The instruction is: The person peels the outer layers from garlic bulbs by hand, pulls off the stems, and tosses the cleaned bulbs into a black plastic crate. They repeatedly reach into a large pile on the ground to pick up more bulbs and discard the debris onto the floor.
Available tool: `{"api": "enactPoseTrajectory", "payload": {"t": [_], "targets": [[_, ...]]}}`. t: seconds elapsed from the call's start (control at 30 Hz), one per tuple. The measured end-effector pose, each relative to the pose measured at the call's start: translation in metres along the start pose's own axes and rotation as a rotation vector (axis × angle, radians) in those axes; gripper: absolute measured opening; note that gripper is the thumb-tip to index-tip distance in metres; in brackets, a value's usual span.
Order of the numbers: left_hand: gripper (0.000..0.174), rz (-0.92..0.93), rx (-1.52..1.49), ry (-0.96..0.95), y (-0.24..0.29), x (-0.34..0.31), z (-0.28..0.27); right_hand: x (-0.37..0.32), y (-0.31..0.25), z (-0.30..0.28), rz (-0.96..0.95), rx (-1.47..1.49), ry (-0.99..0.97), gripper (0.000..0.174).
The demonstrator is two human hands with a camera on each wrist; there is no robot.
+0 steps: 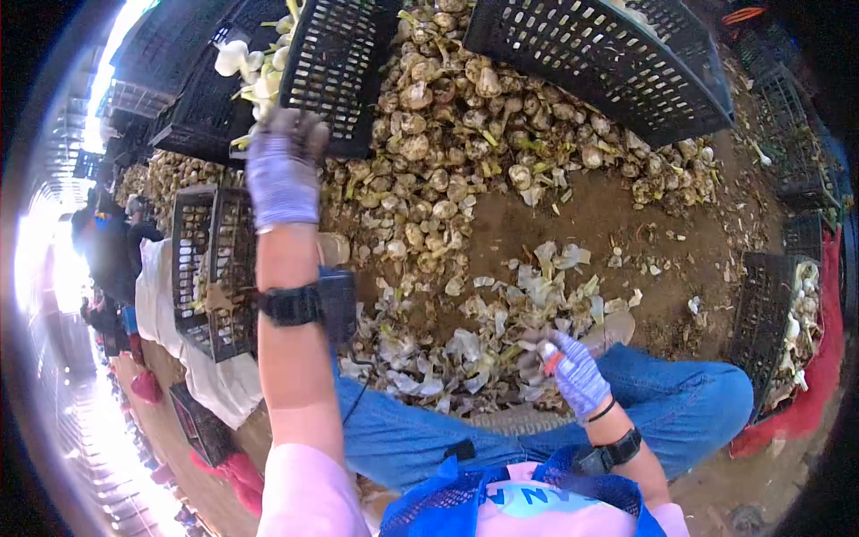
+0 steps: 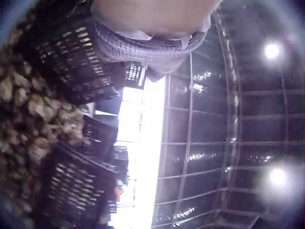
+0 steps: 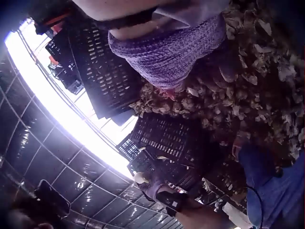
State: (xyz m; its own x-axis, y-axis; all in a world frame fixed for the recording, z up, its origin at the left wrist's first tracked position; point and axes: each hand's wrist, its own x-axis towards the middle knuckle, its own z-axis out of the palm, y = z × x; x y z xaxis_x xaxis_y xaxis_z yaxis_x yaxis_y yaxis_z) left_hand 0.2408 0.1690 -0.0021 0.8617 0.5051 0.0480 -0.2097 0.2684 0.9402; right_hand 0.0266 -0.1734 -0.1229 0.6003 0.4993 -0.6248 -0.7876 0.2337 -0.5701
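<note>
My left hand (image 1: 284,170), in a purple knit glove with dirt-darkened fingers, reaches forward to the edge of a black slotted crate (image 1: 335,76). White trimmed garlic bulbs (image 1: 234,59) with green stems lie just beyond its fingertips. From the right wrist view, a white garlic bulb (image 3: 141,177) appears right at the fingers of that hand; I cannot tell if they grip it. Low over the papery garlic skins (image 1: 465,345), between the knees, my gloved right hand (image 1: 577,374) holds a small orange-red object (image 1: 553,362), mostly hidden by its fingers.
A large heap of untrimmed garlic (image 1: 429,116) spreads ahead over bare soil. Another black crate (image 1: 599,67) stands behind it. To the left is a crate (image 1: 215,268) beside white sacking; at right, a crate (image 1: 765,331) with garlic. Another person (image 1: 112,246) is at far left.
</note>
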Motion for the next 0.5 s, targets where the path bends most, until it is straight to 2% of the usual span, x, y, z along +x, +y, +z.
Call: {"api": "enactPoseTrajectory", "payload": {"t": [0.07, 0.1, 0.13, 0.17, 0.2, 0.23, 0.3, 0.37, 0.4, 0.43, 0.47, 0.5], "targets": [[0.028, -0.067, 0.329, -0.027, -0.057, 0.006, 0.005, 0.008, 0.004, -0.002, 0.045, -0.114, 0.065, 0.032], [0.029, -0.176, 0.496, -0.034, -0.08, 0.006, 0.015, 0.011, 0.002, -0.002, -0.091, -0.219, 0.055, 0.03], [0.033, -0.167, 0.648, -0.081, -0.113, 0.018, 0.012, 0.014, -0.001, -0.002, -0.081, -0.215, 0.061, 0.03], [0.04, 0.011, 0.978, -0.261, -0.151, 0.041, -0.005, 0.016, -0.004, -0.003, -0.087, -0.232, 0.098, 0.031], [0.046, 0.042, 1.289, -0.269, -0.157, 0.039, 0.01, 0.018, -0.005, -0.004, -0.09, -0.249, 0.137, 0.031], [0.046, 0.036, 1.462, -0.302, -0.171, 0.043, 0.018, 0.02, -0.002, -0.005, -0.157, -0.252, 0.193, 0.033], [0.052, 0.038, 1.758, -0.373, -0.193, 0.054, 0.026, 0.025, -0.003, -0.011, -0.102, -0.211, 0.18, 0.032], [0.052, 0.038, 1.842, -0.391, -0.201, 0.062, 0.026, 0.027, -0.006, -0.013, -0.057, -0.17, 0.163, 0.032], [0.052, 0.05, 1.927, -0.397, -0.201, 0.063, 0.024, 0.028, -0.007, -0.013, -0.05, -0.248, 0.188, 0.031], [0.052, 0.157, 1.891, -0.4, -0.205, 0.063, 0.015, 0.029, -0.009, -0.013, -0.047, -0.328, 0.21, 0.03], [0.052, 0.156, 1.895, -0.402, -0.2, 0.052, 0.015, 0.028, -0.012, -0.012, -0.044, -0.324, 0.208, 0.03], [0.049, 0.184, 1.759, -0.325, -0.189, 0.032, 0.018, 0.027, -0.016, -0.01, -0.121, -0.484, 0.221, 0.029]]}}
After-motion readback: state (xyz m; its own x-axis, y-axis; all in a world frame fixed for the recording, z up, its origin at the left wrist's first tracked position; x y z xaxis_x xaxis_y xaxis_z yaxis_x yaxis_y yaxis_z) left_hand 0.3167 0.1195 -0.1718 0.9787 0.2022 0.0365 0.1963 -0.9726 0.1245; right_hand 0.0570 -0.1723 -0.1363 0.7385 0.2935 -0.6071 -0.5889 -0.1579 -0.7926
